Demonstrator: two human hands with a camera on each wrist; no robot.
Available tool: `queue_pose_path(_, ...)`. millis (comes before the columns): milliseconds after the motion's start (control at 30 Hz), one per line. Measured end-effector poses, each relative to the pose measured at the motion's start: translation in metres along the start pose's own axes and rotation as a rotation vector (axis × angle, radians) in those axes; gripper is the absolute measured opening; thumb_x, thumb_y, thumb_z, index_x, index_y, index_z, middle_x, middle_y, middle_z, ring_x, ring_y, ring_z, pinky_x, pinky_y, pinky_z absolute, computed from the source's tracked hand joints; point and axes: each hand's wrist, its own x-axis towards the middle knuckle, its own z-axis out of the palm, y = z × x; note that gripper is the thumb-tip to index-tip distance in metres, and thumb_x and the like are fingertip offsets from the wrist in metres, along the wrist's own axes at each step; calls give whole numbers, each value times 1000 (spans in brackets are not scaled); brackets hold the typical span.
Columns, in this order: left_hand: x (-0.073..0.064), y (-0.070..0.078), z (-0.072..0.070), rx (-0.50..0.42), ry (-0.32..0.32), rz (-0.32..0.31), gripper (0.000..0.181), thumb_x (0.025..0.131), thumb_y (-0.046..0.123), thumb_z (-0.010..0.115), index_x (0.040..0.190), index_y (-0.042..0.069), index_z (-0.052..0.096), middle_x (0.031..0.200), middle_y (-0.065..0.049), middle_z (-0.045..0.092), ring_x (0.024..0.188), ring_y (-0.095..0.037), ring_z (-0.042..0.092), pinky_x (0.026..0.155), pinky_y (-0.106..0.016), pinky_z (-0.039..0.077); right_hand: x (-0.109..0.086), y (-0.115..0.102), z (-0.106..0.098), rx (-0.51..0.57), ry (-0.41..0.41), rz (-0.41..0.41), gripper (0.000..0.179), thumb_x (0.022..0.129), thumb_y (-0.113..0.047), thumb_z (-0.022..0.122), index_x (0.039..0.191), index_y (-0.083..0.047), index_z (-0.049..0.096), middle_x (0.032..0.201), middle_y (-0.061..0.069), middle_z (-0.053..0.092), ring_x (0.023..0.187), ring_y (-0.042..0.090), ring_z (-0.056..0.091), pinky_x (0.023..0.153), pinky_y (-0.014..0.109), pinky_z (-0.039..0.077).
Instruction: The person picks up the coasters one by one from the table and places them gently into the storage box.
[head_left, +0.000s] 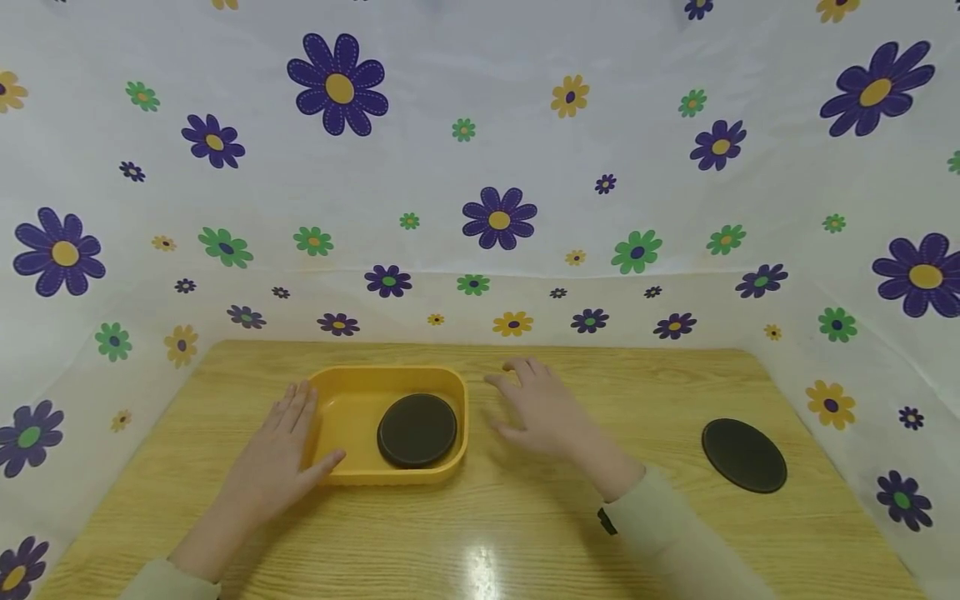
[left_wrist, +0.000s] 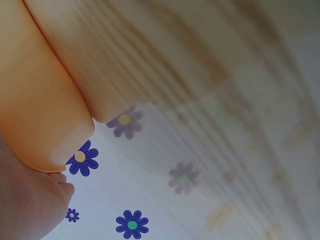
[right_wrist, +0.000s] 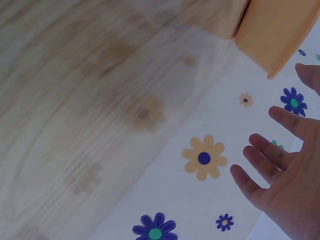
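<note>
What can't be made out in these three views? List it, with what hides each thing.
- Left hand, head view: whether it presses the yellow tray or only touches its rim; the angle hides the contact.
- Left wrist view: blurred; the tray's inside and its dark disc are out of frame.
- Right hand, right wrist view: palm cut off by the edge.
- Second dark disc: material too small to tell.

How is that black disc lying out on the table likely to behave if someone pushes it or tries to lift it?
The black disc lies flat on the wooden table, so it would probably slide rather than roll or tip. It looks thin, so it is likely light. Its low edge may be awkward to pinch; lifting it could take sliding it to the table edge. How stiff it is cannot be told.
</note>
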Motion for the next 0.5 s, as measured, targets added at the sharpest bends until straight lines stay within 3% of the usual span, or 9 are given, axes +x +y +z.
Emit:
queue_pose_path(100,-1,0,-1,1,0,-2,101,102,60,59,163,-12,23,173,-32,18,160,-53,21,134,-59,21,-10,13,2,-34,-4,31,67,97,-43,72,153,-12,54,150,22,54,140,41,51,119,60,47)
queue_pose_path(333,-2,-1,1,-11,-7,-4,100,104,60,56,163,-12,22,174,-32,16,161,-52,19,137,-44,2,-37,35,1,-118,-14,99,68,96,-46,73,151,-10,56,148,25,56,139,45,53,114,65,49)
queue_pose_path(500,-2,-2,2,-14,-2,-7,100,103,60,57,164,-12,22,174,-31,16,161,-52,19,137,-49,8,-59,54,2,-138,6,153,66,95,-42,73,149,-8,57,143,27,57,135,48,54,113,66,49)
